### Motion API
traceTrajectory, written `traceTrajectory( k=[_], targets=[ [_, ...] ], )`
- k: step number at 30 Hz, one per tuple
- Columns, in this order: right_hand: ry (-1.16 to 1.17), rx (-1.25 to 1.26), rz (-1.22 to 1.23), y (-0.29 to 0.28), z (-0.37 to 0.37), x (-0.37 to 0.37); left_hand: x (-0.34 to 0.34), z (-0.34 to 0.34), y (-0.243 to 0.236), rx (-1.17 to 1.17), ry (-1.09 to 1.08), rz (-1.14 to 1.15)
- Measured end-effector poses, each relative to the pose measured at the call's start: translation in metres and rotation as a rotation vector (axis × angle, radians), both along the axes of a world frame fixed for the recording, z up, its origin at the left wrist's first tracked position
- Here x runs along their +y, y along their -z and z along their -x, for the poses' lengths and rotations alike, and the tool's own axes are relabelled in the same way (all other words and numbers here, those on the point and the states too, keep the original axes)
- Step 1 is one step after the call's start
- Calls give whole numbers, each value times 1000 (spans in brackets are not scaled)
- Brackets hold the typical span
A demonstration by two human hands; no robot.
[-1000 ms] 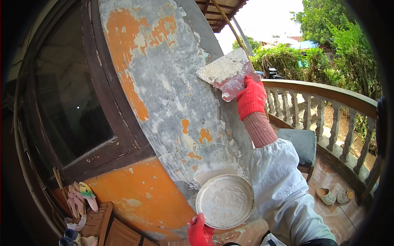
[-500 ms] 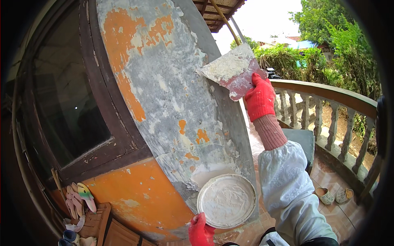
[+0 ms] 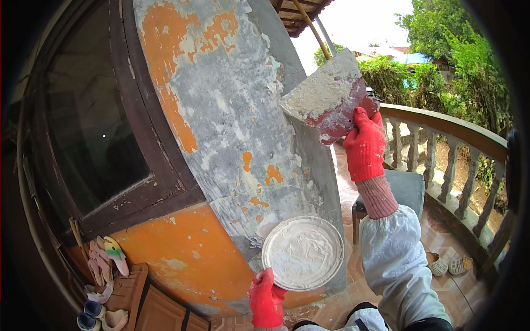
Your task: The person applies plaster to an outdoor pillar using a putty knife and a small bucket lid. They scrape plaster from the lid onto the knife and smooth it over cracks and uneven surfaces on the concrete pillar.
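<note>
My right hand (image 3: 365, 144), in a red glove, is closed round the edge of a reddish putty spreader (image 3: 326, 94). Pale putty coats much of its blade. The spreader's left corner overlaps the outer edge of the patchy grey wall (image 3: 232, 121); I cannot tell whether they touch. Lower down, my left hand (image 3: 267, 300), also red-gloved, grips the near left rim of a round white lid (image 3: 302, 254). White putty is smeared over the lid's face. Orange paint patches and pale filler marks show on the wall behind.
A dark-framed window (image 3: 94, 116) stands at left above an orange wall section (image 3: 182, 259). Shoes lie on a wooden rack (image 3: 132, 292) at lower left. To the right are a grey chair (image 3: 406, 193), a curved balustrade (image 3: 441, 124) and a pair of shoes (image 3: 448, 265) on the tiled floor.
My right hand and the spreader have moved right and slightly down, with the blade turned a little. My left hand has raised the lid slightly. The view has shifted a little.
</note>
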State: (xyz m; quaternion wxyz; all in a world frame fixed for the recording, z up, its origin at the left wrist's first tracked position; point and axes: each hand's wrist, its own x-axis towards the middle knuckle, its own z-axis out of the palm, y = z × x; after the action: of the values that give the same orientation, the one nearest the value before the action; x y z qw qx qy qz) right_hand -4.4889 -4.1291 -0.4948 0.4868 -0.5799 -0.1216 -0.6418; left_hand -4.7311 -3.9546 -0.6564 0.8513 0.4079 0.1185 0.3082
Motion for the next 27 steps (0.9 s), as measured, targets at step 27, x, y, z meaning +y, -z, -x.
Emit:
traceTrajectory(
  k=[27],
  targets=[
    [-90, -549, 1053, -9, -53, 50, -16, -22, 24, 161, -127, -56]
  ],
)
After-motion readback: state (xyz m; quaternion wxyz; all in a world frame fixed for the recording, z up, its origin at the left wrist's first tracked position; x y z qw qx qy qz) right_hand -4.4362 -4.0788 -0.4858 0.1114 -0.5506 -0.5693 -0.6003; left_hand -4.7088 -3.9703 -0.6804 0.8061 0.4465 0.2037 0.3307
